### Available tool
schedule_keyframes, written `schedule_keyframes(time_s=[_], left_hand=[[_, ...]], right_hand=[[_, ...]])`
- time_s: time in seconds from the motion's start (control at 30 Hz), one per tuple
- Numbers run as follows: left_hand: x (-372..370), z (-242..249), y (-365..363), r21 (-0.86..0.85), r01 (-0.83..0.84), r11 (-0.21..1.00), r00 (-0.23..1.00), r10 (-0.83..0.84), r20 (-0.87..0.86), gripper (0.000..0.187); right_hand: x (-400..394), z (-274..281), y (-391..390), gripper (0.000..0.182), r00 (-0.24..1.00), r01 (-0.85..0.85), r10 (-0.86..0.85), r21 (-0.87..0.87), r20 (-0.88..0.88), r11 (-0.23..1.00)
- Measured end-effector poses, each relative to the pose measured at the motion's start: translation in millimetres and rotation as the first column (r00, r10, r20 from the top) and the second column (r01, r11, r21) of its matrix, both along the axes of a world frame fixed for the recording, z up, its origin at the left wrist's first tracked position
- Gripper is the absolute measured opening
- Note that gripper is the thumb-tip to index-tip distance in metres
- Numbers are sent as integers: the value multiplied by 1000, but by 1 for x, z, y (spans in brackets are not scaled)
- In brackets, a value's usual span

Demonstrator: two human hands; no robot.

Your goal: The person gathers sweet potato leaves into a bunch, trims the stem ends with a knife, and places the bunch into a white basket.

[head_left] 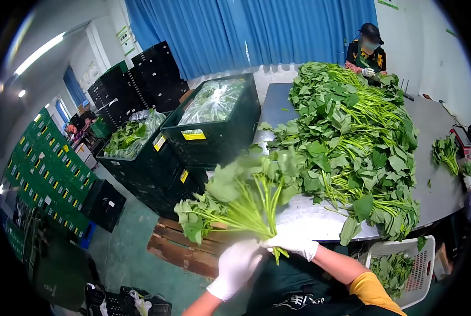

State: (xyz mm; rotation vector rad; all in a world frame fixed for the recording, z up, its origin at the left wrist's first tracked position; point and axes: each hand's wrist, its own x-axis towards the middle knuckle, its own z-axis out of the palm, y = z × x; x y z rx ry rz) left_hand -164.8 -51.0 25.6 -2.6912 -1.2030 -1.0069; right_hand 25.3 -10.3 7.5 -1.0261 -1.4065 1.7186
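Observation:
A bunch of leafy greens with long pale stems [254, 203] is held up in front of my body, its leaves fanned away from me and partly blurred. My right hand [293, 243], in a white glove, is closed around the lower stems, and short stem ends stick out below it. My left hand [238, 268], also gloved in white, meets the stems from the left with its fingers closed at their base; its fingertips are partly hidden. Just beyond the bunch, a large heap of the same greens [351, 142] covers much of the metal table [430, 121].
Dark green crates [209, 134] with bagged greens stand left of the table, near a wooden pallet [183, 247]. A white basket [425, 263] holding leaves sits at lower right. A co-worker [369, 52] is at the table's far end. Green crates [48, 168] are stacked at left.

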Motion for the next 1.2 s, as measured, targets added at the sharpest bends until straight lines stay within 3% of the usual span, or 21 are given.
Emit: schedule_keyframes(time_s=[0.03,0.07,0.1,0.17,0.23,0.27,0.3,0.37,0.43,0.47,0.5,0.53,0.6,0.77,0.8,0.83,0.9,0.93,1.03,1.1,1.2], left_hand=[[-2,11,0,193,-4,981,966,54,-252,40],[-5,20,2,279,57,958,912,63,-405,40],[-8,25,4,351,134,927,835,85,-543,40],[-10,38,11,170,176,970,833,-54,-551,44],[-23,17,9,139,116,983,780,-3,-626,47],[-28,10,4,-114,1,994,705,-81,-704,46],[-32,-4,1,-148,-98,984,710,-35,-704,45],[-48,-10,3,-284,-151,947,835,-32,-550,43],[-70,-28,4,-244,-322,915,876,190,-444,41],[-73,-23,5,-381,-366,849,921,271,-281,36],[-77,-17,7,-377,-314,871,948,265,-177,30],[-79,-17,9,-676,-214,705,937,343,62,30],[-80,-24,18,-920,137,367,766,549,333,29],[-44,-38,47,-913,333,234,730,549,407,24],[-34,-44,54,-895,391,216,733,515,444,23],[-19,-44,59,-872,450,192,732,480,484,22],[16,-42,67,-853,506,128,743,436,507,20],[36,-43,72,-858,504,98,785,364,502,19],[100,-76,77,-832,554,40,823,122,554,16],[160,-85,72,-796,579,177,815,-158,558,14],[251,-116,46,-790,609,77,772,-284,568,21]], right_hand=[[-3,2,0,14,998,-54,51,78,45,995],[-2,-14,5,8,950,-280,235,220,207,934],[-15,8,-1,6,940,-335,321,491,115,804],[-47,-55,-5,10,955,-294,158,764,250,574],[-56,-65,3,15,801,-584,473,306,366,752],[-62,-65,7,24,705,-682,610,110,361,723],[-63,-68,15,24,712,-677,606,115,354,727],[-63,-81,39,28,860,-509,425,433,282,744],[-54,-91,84,35,986,-90,20,430,166,898],[-47,-93,111,46,837,-23,-234,460,494,888],[-49,-69,113,49,634,72,-510,611,582,788],[-50,-99,130,50,516,106,-657,720,549,685],[-48,-136,147,44,410,128,-601,609,686,782],[-11,-141,129,28,487,184,-503,479,714,858],[11,-155,122,24,762,399,-486,281,428,873],[32,-156,111,20,864,501,-501,14,43,865],[77,-138,58,21,740,634,-645,-123,-192,764],[91,-103,27,28,690,705,-714,113,116,700],[144,-98,-52,27,493,737,-851,433,182,519],[150,-47,-111,29,213,606,-926,701,312,376],[170,-24,-176,24,-2,581,-909,740,417,338]])
